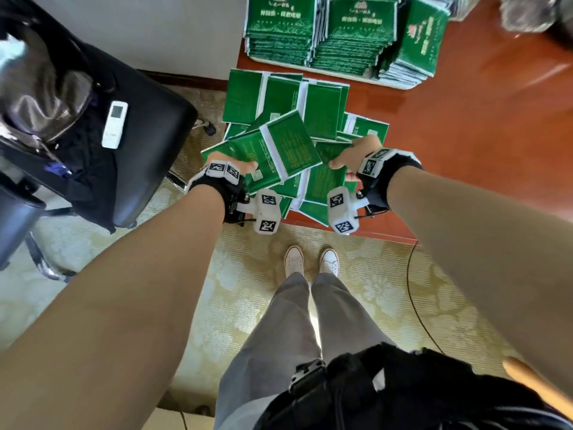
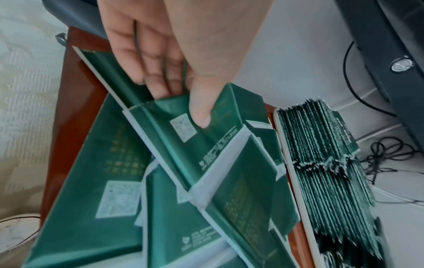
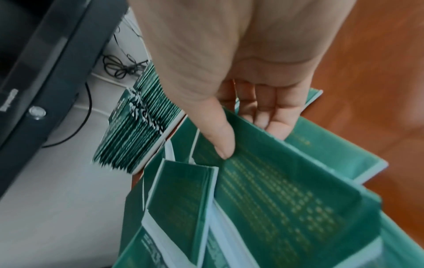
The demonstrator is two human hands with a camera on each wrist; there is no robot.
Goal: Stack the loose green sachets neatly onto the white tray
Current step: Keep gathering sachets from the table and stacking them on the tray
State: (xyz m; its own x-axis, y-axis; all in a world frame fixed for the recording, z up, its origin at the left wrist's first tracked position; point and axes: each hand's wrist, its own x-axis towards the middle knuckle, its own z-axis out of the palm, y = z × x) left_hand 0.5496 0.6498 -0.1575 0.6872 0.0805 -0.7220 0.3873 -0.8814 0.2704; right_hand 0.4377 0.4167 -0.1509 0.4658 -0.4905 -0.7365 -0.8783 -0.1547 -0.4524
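Both hands, left hand (image 1: 231, 164) and right hand (image 1: 353, 153), pinch loose sachets (image 1: 279, 147) off the desk (image 1: 465, 125); slippery, they may slide and scatter.

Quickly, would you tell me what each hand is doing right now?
Left hand: pinching green sachets from the loose pile.
Right hand: pinching another sachet, thumb on top.

head looks down; wrists close, sharing loose sachets (image 1: 291, 144).

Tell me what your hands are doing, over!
Left hand and right hand each pinch loose sachets. Tray stacks wait beyond. Nothing blocking.
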